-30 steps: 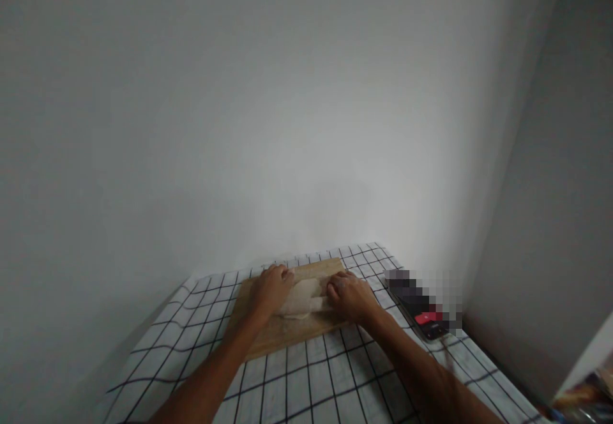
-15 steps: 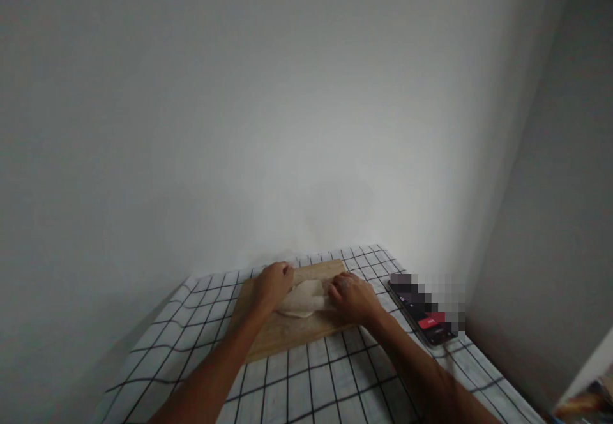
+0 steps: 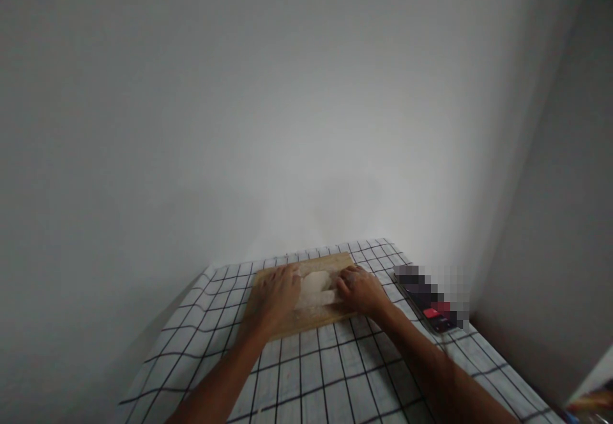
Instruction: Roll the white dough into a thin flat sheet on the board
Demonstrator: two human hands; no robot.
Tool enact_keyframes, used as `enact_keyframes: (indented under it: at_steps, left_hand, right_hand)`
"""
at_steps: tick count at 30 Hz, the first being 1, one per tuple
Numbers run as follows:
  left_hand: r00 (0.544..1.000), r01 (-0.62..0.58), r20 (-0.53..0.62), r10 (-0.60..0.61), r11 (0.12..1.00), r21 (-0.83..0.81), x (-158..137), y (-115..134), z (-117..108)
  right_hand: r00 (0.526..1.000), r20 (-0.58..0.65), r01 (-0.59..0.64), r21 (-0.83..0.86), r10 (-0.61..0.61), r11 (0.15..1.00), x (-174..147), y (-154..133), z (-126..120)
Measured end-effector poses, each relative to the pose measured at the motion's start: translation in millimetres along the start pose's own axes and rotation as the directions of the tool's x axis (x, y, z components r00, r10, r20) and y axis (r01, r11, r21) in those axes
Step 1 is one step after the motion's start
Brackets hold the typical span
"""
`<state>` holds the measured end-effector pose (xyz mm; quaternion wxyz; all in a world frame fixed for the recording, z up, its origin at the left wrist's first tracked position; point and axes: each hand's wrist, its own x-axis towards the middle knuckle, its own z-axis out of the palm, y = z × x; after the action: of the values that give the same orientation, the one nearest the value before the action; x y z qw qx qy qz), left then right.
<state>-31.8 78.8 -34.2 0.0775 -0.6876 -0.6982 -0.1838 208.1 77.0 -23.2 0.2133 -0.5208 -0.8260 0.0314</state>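
Note:
A flattened piece of pale dough [image 3: 316, 281] lies on a wooden board [image 3: 287, 333] dusted with flour. Across its near side runs a pale bar that looks like a rolling pin [image 3: 322, 298], dimly lit and partly hidden by my hands. My left hand [image 3: 280, 293] lies flat over the pin's left end, fingers stretched forward. At the other end, the fingers of my right hand [image 3: 359, 290] are curled round the pin. Both ends of the pin are covered by my hands.
The board rests on a white tablecloth [image 3: 306, 373] with a black grid. To the right lies a phone [image 3: 426, 306], partly pixelated. A pale wall [image 3: 306, 124] stands behind the table, and another wall [image 3: 550, 251] rises on the right.
My left hand has gone from curled to flat with fingers stretched forward. The rolling pin has shifted toward the dough's near edge, baring more dough beyond it. The view has shifted slightly.

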Motion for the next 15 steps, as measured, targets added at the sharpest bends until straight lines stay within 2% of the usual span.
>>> enact_keyframes:
  at_steps: [4,9,15]
  left_hand:
    - [1.000,-0.023,0.006,0.023,1.000,0.008,-20,5,-6]
    - [0.998,-0.058,-0.023,0.057,0.998,-0.038,-39,6,-2]
    - [0.999,-0.052,-0.017,0.052,0.998,-0.042,-30,6,-5]
  right_hand:
    - [1.000,0.004,0.002,0.035,-0.002,0.999,-3,1,-1]
    - [0.998,0.018,0.054,0.061,-0.055,0.997,-7,3,0]
    - [0.999,-0.001,0.040,0.068,-0.041,0.997,-6,3,0]
